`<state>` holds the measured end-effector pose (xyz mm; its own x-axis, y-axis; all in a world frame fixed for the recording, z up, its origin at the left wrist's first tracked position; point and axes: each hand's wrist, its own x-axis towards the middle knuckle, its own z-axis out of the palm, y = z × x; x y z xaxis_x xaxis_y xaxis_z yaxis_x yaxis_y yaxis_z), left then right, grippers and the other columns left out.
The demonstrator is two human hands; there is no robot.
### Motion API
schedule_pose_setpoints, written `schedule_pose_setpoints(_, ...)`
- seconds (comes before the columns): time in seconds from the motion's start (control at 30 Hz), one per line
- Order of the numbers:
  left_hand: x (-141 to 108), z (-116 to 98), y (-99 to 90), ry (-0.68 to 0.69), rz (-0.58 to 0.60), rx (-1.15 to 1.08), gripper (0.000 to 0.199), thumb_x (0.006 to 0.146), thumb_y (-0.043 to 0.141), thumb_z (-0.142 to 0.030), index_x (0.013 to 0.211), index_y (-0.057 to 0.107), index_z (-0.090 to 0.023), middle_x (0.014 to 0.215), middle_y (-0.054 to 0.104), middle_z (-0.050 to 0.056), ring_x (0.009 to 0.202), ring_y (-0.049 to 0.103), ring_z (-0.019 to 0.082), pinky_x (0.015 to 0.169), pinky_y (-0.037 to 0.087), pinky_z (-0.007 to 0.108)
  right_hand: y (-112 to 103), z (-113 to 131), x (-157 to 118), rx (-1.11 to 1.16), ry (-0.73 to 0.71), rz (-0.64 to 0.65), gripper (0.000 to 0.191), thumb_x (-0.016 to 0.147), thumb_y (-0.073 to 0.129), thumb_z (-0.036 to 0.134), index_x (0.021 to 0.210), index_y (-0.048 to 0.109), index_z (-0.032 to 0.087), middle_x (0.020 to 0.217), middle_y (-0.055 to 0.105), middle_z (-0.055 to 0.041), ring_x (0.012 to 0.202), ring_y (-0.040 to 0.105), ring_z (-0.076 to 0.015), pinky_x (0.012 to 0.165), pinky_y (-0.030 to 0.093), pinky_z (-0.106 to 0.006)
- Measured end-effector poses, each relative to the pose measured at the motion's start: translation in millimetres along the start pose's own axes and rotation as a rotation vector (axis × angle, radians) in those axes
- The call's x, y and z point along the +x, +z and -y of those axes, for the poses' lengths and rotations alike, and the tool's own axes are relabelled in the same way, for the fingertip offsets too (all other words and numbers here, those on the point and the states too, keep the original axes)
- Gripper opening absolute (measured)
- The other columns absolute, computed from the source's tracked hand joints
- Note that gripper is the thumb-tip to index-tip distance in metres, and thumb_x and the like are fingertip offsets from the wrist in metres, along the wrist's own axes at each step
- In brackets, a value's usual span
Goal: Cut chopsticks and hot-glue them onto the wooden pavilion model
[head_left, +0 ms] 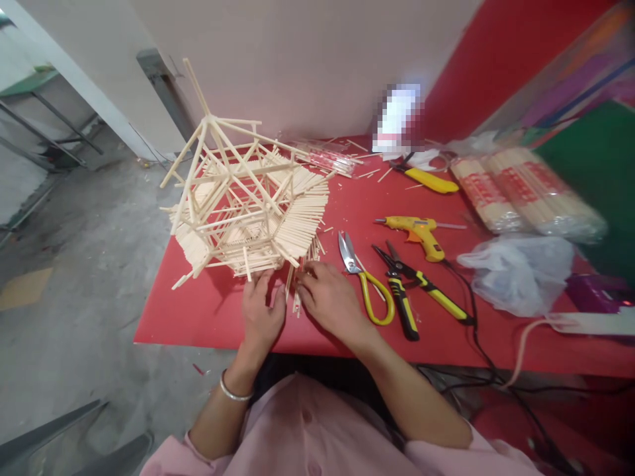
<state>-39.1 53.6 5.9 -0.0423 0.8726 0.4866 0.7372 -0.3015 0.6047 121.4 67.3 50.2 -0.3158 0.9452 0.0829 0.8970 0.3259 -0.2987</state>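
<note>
A pavilion-like model built of thin wooden sticks [268,211] stands on the red table, with an open frame of beams above a fan-shaped ring of short sticks. My left hand [262,311] is at its near lower edge, fingers stretched forward and thumb apart; the fingertips are partly hidden by the model. Just right of it, my right hand [330,297] has its fingers curled over loose wooden sticks [296,305] beside the model. How many sticks it pinches cannot be made out.
Right of my hands lie yellow-handled scissors [367,284], black-and-yellow pliers [404,304] and a yellow glue gun [421,235] with a cord. Farther back are yellow-handled cutters [431,180], packs of sticks [526,188] and a plastic bag [518,271]. The red table's [198,327] front edge is close to me.
</note>
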Motion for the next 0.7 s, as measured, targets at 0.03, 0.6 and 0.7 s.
schedule_pose_setpoints(0.03,-1,1,0.8,0.006,0.003,0.002,0.034,0.089,0.059,-0.024,0.122,0.061,-0.016,0.112,0.067,0.014,0.106,0.061,0.026,0.093,0.050,0.043,0,-2,-1,0.015,-0.006,-0.003,0.033,0.098,0.043,0.029,0.107,0.072,0.018,0.115,0.064,-0.0119,0.103,0.056,-0.0239,0.092,0.044,-0.037)
schedule_pose_setpoints(0.6,-3,-3,-0.7,0.037,-0.004,-0.140,0.012,0.090,0.057,-0.021,0.093,0.068,-0.018,0.086,0.071,0.006,0.084,0.067,0.018,0.078,0.053,0.031,-28,-44,64,-0.171,0.364,0.144,0.033,0.087,0.051,0.031,0.110,0.068,0.015,0.100,0.073,-0.0159,0.095,0.068,-0.0293,0.073,0.046,-0.033)
schedule_pose_setpoints(0.7,-2,-4,-1.4,0.037,-0.004,-0.155,0.013,0.090,0.056,-0.021,0.091,0.069,-0.018,0.084,0.071,0.006,0.082,0.067,0.017,0.078,0.053,0.031,-24,-43,68,-0.170,0.386,0.154,0.033,0.086,0.051,0.026,0.109,0.069,0.012,0.099,0.073,-0.0187,0.093,0.068,-0.0300,0.074,0.047,-0.035)
